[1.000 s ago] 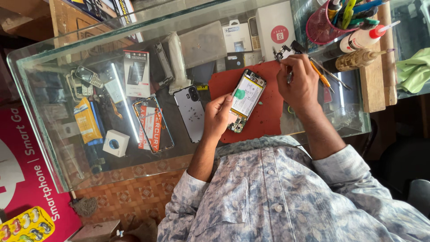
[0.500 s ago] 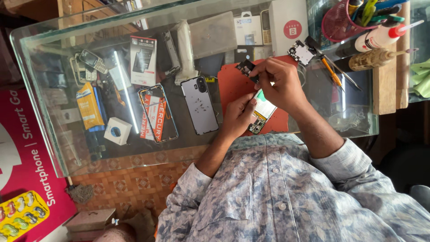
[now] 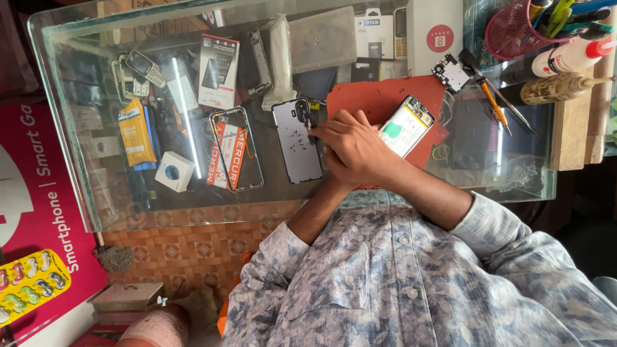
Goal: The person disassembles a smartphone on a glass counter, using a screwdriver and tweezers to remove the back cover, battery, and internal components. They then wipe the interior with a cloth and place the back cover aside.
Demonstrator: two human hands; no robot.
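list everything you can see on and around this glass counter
opened phone: 1, white and green inside, on the red mat
red mat: 1, counter middle
phone back cover: 1, grey, left of the mat, fingers on its top edge
phone frame: 1, dark, left of the cover
circuit board: 1, dark, at the mat's corner
screwdriver: 1, orange handle, right of the mat
mesh cup: 1, pink, holding pens
glue bottle: 1, white, red cap
right hand: 1, over the left hand, which is mostly hidden
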